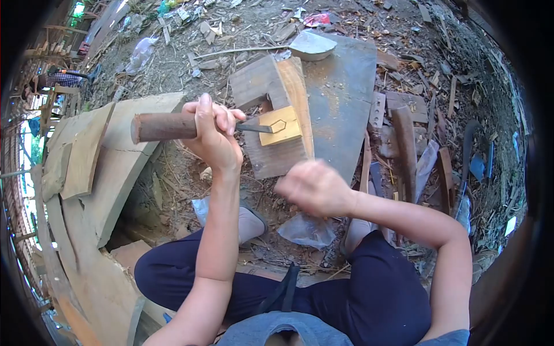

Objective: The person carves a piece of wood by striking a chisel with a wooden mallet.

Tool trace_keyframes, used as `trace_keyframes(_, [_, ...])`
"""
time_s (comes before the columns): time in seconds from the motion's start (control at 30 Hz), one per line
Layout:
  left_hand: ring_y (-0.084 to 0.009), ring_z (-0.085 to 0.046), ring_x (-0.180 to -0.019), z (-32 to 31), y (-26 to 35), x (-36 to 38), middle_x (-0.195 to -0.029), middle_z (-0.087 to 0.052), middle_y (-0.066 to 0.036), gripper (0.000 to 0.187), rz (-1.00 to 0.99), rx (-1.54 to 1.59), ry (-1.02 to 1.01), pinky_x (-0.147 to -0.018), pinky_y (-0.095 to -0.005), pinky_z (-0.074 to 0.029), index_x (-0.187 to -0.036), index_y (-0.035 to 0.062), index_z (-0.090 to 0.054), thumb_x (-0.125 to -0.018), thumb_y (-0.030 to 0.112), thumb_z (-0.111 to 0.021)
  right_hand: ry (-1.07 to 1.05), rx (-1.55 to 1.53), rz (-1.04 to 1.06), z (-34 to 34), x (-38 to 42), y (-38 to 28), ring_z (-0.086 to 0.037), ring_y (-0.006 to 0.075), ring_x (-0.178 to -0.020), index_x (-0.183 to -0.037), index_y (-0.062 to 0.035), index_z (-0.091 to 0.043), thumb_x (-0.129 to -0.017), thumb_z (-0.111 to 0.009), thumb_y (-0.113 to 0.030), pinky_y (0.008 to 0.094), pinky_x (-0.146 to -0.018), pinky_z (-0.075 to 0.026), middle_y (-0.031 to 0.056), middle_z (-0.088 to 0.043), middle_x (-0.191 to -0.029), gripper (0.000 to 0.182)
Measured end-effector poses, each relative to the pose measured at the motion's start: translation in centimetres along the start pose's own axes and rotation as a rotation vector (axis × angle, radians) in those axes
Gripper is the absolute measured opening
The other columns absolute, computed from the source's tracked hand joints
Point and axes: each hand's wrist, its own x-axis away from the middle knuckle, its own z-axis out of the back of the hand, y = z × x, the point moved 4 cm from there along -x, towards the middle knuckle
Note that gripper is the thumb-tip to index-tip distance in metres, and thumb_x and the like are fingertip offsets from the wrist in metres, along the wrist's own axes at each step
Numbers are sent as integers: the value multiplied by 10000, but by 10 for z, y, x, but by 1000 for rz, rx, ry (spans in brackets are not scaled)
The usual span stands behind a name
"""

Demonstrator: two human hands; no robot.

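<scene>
My left hand (213,130) is wrapped round a chisel (164,127) with a thick, dark wooden handle pointing left. Its thin metal blade reaches right, the tip overlapping a small yellow wood piece (288,120). A dark angular outline, roughly hexagonal, is marked on that piece near the tip. Beneath it sits a grey-brown wooden block (268,161) with a notch at the back and a paler plank (295,81) along its right side. My right hand (314,189) is in front of the block's near right corner, blurred by motion, its fingers seemingly curled.
A grey board (346,104) dusted with sawdust lies right of the block, with a pale wedge-shaped piece (312,45) at its far end. Large planks (124,155) lean at left. Several wood offcuts (405,147) lie at right. A clear plastic bag (307,229) rests between my feet.
</scene>
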Motion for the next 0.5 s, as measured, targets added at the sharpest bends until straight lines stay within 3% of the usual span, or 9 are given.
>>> trace_keyframes(0.03, [-87,-374,-453,0,-1,-2,-575,-403,18,244,0,33,-13,-546,-350,-501,-800,115,-460,-1013,149,-575,-108,-48,239,-10,-17,-15,-585,234,-1089,-1090,-42,-640,-823,-608,-156,339,-961,-481,98,-594,-1091,292])
trace_keyframes(0.07, [-85,-393,-454,-2,-3,-3,-571,-426,11,228,1,72,-29,-531,-348,-515,-813,95,-466,-1009,118,-579,-204,17,287,-29,-28,-25,-575,246,-1144,-1037,-19,-647,-836,-596,-177,331,-976,-474,107,-595,-1105,261])
trace_keyframes(0.1, [-83,-392,-457,-2,-4,-4,-573,-423,11,228,11,55,-20,-535,-348,-514,-814,94,-464,-1007,121,-582,-310,96,229,-51,-37,-27,-559,258,-1201,-1094,17,-647,-857,-575,-203,344,-1003,-461,133,-604,-1152,331])
trace_keyframes(0.13, [-83,-392,-457,-3,-4,-3,-573,-423,11,228,11,58,-24,-535,-348,-514,-814,94,-464,-1007,121,-582,-255,190,224,-70,-49,-26,-542,280,-1229,-1153,38,-645,-880,-554,-242,365,-1037,-434,176,-600,-1227,402])
trace_keyframes(0.17, [-82,-388,-454,-4,-5,-4,-573,-424,12,227,18,56,-7,-531,-345,-512,-815,93,-465,-1007,122,-583,-355,319,224,-94,-64,-23,-501,293,-1318,-1241,-5,-642,-914,-537,-292,408,-1115,-368,161,-577,-1358,447])
trace_keyframes(0.23, [-76,-380,-438,-6,-5,-6,-567,-423,15,224,11,37,-8,-503,-333,-501,-818,90,-468,-1001,111,-595,-792,349,195,-141,-109,-16,-448,274,-1401,-1367,-96,-608,-983,-477,-371,447,-1191,-267,86,-546,-1463,490])
trace_keyframes(0.37, [-70,-390,-425,-31,-3,2,-552,-416,15,224,5,11,-59,-467,-310,-483,-815,76,-472,-975,60,-627,-746,521,7,-215,-121,36,-420,252,-1431,-1416,-146,-582,-1014,-423,-416,478,-1211,-215,38,-530,-1497,511])
trace_keyframes(0.47, [-77,-382,-459,-37,-4,5,-577,-418,10,194,35,-83,-94,-498,-319,-484,-840,80,-493,-990,106,-613,-735,637,-86,-296,-99,73,-401,237,-1451,-1449,-179,-565,-1034,-387,-447,499,-1225,-180,6,-520,-1520,525])
trace_keyframes(0.5, [-85,-388,-463,-39,-2,5,-580,-418,7,212,56,-77,-94,-503,-321,-470,-831,86,-485,-998,125,-610,-770,1056,-72,-299,-92,80,-404,224,-1450,-1450,-184,-565,-1041,-361,-469,504,-1229,-165,15,-532,-1509,538])
